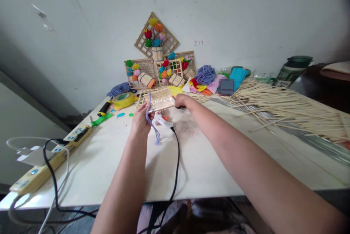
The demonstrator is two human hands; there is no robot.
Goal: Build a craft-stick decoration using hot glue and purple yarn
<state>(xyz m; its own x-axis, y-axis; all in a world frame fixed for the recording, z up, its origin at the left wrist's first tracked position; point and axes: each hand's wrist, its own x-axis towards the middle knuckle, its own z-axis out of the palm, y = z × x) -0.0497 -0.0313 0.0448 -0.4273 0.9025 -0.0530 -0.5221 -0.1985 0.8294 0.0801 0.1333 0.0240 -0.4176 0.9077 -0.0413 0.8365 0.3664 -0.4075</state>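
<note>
My left hand is closed around the left end of a small panel of bamboo sticks, laid side by side with a shiny strip across them. Purple yarn is tied near that end, and its loose tails hang below my hand. My right hand is closed at the panel's right edge. Something small and dark shows beneath its fingers, too hidden to name. Just under the panel, a white glue gun lies on the table with a black cord running toward me.
Stick lattices with felt tulips lean on the wall. Loose sticks and wires spread along the right. At left lie a power strip, yellow tape and a box cutter. Purple yarn and felt sit behind.
</note>
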